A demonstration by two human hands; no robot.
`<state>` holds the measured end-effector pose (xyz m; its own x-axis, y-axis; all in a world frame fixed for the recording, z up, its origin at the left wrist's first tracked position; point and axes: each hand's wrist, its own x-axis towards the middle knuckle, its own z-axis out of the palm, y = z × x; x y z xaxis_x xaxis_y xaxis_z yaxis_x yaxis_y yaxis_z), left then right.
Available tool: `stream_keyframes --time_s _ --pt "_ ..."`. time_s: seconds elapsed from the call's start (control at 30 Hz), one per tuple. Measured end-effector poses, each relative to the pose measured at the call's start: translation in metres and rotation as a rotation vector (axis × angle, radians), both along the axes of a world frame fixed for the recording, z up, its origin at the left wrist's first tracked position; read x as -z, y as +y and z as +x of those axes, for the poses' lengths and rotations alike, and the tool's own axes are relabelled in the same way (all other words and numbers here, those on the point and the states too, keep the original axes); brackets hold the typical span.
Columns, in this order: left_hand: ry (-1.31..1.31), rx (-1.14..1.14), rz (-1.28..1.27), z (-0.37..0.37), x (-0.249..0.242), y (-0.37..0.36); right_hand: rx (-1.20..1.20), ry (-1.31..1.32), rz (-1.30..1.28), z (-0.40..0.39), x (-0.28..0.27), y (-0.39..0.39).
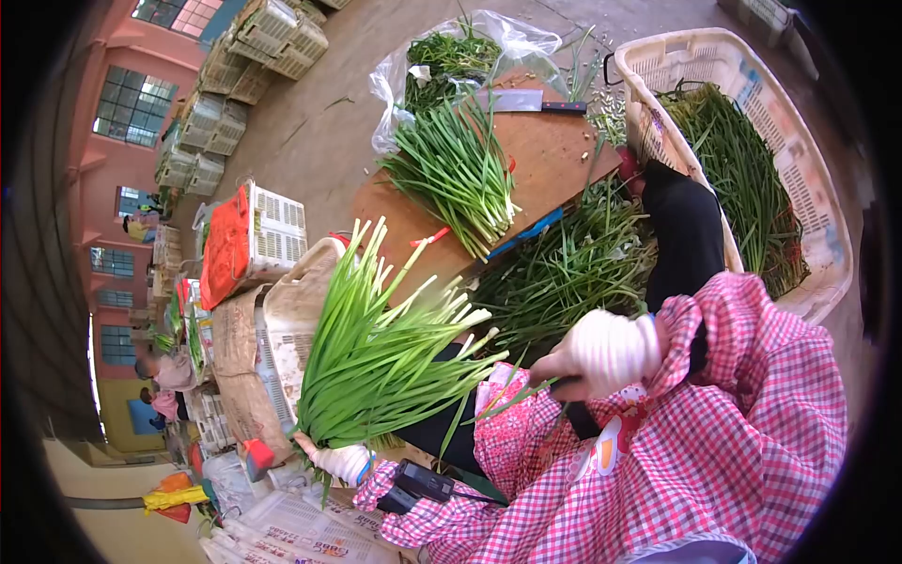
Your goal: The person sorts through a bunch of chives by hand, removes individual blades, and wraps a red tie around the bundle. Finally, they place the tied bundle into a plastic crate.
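Observation:
My left hand (343, 461), in a white glove, grips the base of a big bunch of green onions (385, 348) that fans up and to the right. My right hand (601, 352), also gloved, is closed with its fingers pinching a thin green stalk (512, 397) that hangs off the bunch; something dark shows under the fingers. Both sleeves and my lap are covered by a pink checked smock (714, 451). Just beyond my hands lies a loose pile of greens (564, 273).
A wooden board (554, 150) carries another trimmed bunch of onions (460, 174) and a cleaver (521, 101). A plastic bag of greens (451, 56) lies behind it, a white basket (827, 235) of greens at right. Crates (272, 235) and a seated person (164, 371) at left.

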<state>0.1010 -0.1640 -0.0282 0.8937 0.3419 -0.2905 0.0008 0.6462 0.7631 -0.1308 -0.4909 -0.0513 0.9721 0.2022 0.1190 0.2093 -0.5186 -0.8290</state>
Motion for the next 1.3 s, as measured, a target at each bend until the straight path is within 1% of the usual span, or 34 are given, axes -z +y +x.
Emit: stream_keyframes --time_s 0.03,0.07,0.1,0.17,0.2,0.23,0.27,0.3,0.33,0.37,0.43,0.47,0.57,0.6,0.63,0.67,0.7,0.77,0.8,0.83,0.9,0.93,0.97,1.03,1.07,1.1,1.13,1.17,1.2,1.23,1.27,1.3 --pt "0.002 -0.014 -0.02 -0.001 -0.001 0.001 0.031 -0.059 0.151 0.006 0.008 0.012" --pt "0.001 -0.016 -0.018 -0.001 0.0 0.006 0.087 -0.086 0.232 0.013 0.015 0.023" --pt "0.004 0.024 -0.066 0.001 0.003 0.013 0.132 -0.027 0.168 0.019 0.01 0.027" --pt "0.004 0.065 -0.116 0.0 0.004 0.019 0.269 -0.034 0.15 0.035 0.019 0.036" --pt "-0.008 0.087 -0.103 -0.002 0.004 0.019 0.321 0.032 0.061 0.042 0.021 0.037" --pt "-0.019 0.111 -0.093 -0.003 0.005 0.019 0.338 0.043 0.051 0.049 0.028 0.037" --pt "-0.02 0.114 -0.097 -0.002 0.007 0.021 0.366 0.069 -0.026 0.055 0.032 0.036" --pt "-0.041 0.137 -0.057 -0.003 0.008 0.023 0.39 0.097 -0.102 0.061 0.036 0.036" --pt "-0.062 0.159 -0.017 -0.004 0.009 0.025 0.422 0.115 -0.125 0.066 0.04 0.036" --pt "-0.067 0.155 -0.022 -0.004 0.009 0.024 0.419 0.11 -0.13 0.07 0.043 0.036" --pt "-0.042 0.095 0.011 -0.01 0.003 0.013 0.48 0.079 -0.041 0.078 0.047 0.039" --pt "-0.05 0.095 0.01 -0.013 -0.001 0.008 0.494 0.09 -0.038 0.084 0.048 0.039" --pt "-0.015 0.1 0.055 -0.017 -0.007 -0.002 0.453 0.046 -0.023 0.097 0.047 0.041" --pt "-0.02 0.109 0.047 -0.016 -0.006 0.001 0.457 -0.018 0.175 0.1 0.051 0.043" --pt "-0.026 0.118 0.04 -0.015 -0.006 0.004 0.438 -0.145 0.276 0.106 0.053 0.044" --pt "-0.047 0.125 0.09 -0.016 -0.006 0.007 0.364 -0.039 0.521 0.105 0.056 0.044" --pt "-0.047 0.124 0.093 -0.016 -0.01 0.005 0.282 0.071 0.765 0.1 0.048 0.043" --pt "-0.115 0.158 0.03 -0.017 -0.019 0.003 0.182 0.449 1.055 0.091 0.046 0.033" --pt "-0.105 0.085 0.034 -0.017 -0.026 -0.004 0.163 0.323 1.005 0.09 0.048 0.032" --pt "-0.1 0.087 0.039 -0.014 -0.026 0.001 0.134 0.513 1.082 0.083 0.043 0.026" --pt "-0.182 0.231 -0.031 -0.003 -0.022 0.017 -0.012 0.55 1.12 0.071 0.05 0.013" --pt "-0.21 0.33 -0.027 -0.001 -0.021 0.023 -0.139 0.546 1.133 0.062 0.049 0.005" --pt "-0.206 0.33 -0.025 0.001 -0.02 0.026 -0.214 0.605 0.974 0.056 0.05 -0.003" --pt "-0.125 0.104 0.102 0.002 -0.022 0.025 -0.326 0.65 0.72 0.04 0.057 -0.016" --pt "-0.123 0.104 0.106 0.001 -0.023 0.025 -0.339 0.592 0.387 0.033 0.062 -0.027" --pt "-0.126 0.053 0.115 0.0 -0.024 0.025 -0.345 0.525 0.055 0.026 0.067 -0.038" --pt "-0.131 0.003 0.124 -0.001 -0.025 0.025 -0.378 0.586 -0.316 0.02 0.074 -0.044" --pt "-0.128 0.004 0.126 -0.003 -0.025 0.028 -0.404 0.636 -0.69 0.016 0.079 -0.048" --pt "-0.129 0.073 0.105 -0.006 -0.029 0.03 -0.404 0.639 -0.684 0.014 0.074 -0.05" --pt "-0.131 0.144 0.084 -0.008 -0.033 0.028 -0.288 0.574 -0.636 0.011 0.064 -0.052" --pt "-0.121 0.137 0.074 -0.01 -0.035 0.027 -0.175 0.505 -0.59 0.012 0.057 -0.052" --pt "-0.12 0.137 0.077 -0.012 -0.039 0.025 -0.112 0.385 -0.481 0.017 0.061 -0.049"
